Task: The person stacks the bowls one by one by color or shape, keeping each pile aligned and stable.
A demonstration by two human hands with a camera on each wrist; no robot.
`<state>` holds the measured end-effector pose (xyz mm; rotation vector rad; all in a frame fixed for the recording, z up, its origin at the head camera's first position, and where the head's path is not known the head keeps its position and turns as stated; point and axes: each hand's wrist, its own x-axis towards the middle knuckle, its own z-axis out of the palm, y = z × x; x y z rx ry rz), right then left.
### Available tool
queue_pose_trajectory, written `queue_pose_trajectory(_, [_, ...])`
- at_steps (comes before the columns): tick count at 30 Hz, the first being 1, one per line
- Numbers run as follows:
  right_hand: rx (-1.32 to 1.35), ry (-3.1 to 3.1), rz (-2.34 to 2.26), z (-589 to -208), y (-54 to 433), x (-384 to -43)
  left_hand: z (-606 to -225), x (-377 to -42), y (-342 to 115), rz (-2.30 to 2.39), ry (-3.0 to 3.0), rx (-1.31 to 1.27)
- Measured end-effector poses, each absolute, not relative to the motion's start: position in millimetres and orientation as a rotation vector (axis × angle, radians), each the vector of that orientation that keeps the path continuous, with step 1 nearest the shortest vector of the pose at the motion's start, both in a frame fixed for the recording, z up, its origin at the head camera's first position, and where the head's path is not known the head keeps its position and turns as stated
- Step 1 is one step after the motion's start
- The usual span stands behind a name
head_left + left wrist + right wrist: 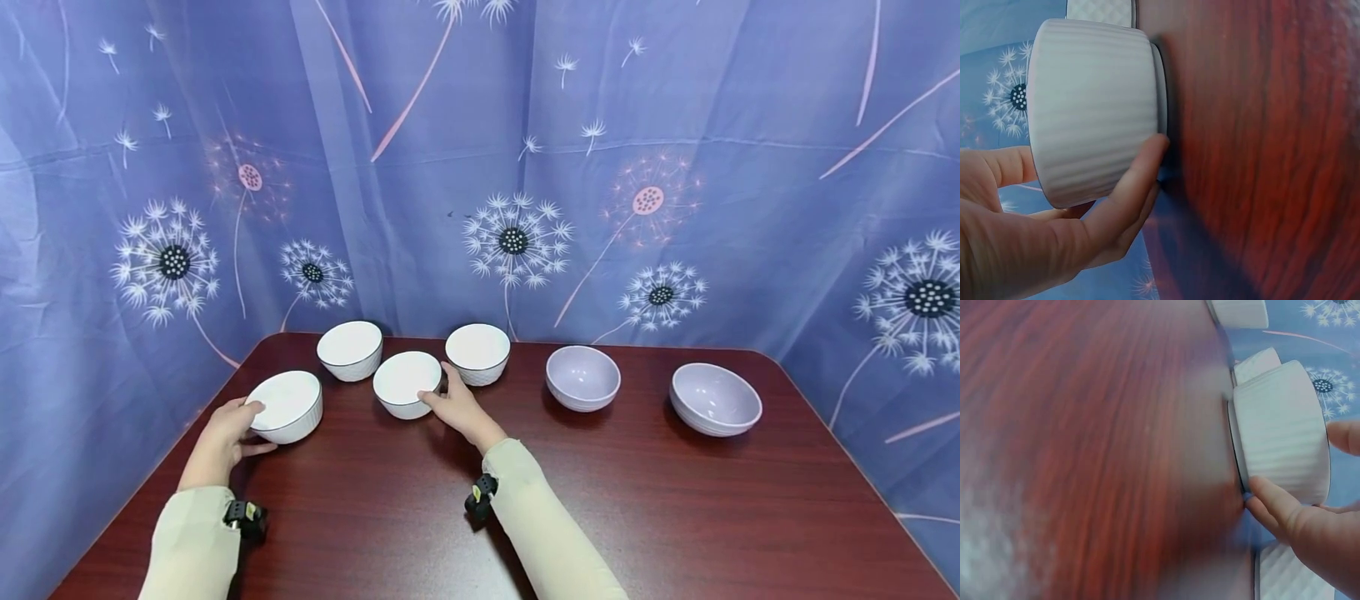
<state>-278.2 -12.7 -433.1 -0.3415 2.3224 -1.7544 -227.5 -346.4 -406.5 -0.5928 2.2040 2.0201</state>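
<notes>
At the left of the table, my left hand (223, 437) grips a white ribbed bowl (300, 421) by its near left side. Its thumb lies over the rim, and in the left wrist view the fingers (1129, 181) reach the foot of the bowl (1094, 112). Nearer the middle, my right hand (459, 406) pinches a second white ribbed bowl (397, 385) at its right side, thumb over the rim. In the right wrist view its fingertips touch the lower edge of that bowl (1282, 431). Both bowls stand upright, mouths up.
Behind are two white bowls with a textured diamond pattern, one back left (351, 350) and one back centre (478, 354). Two pale lilac bowls stand to the right, a nearer-centre one (583, 379) and a far-right one (715, 400). A blue dandelion curtain (420, 208) borders the dark red table (675, 517).
</notes>
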Motion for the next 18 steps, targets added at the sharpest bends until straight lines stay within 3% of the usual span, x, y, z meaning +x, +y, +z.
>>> queue_pose_trajectory(18, [-0.075,1.871,-2.21,-435.1,-18.5,-277.4,-408.2,-221.2,-346.3,2.208,2.038,-0.719])
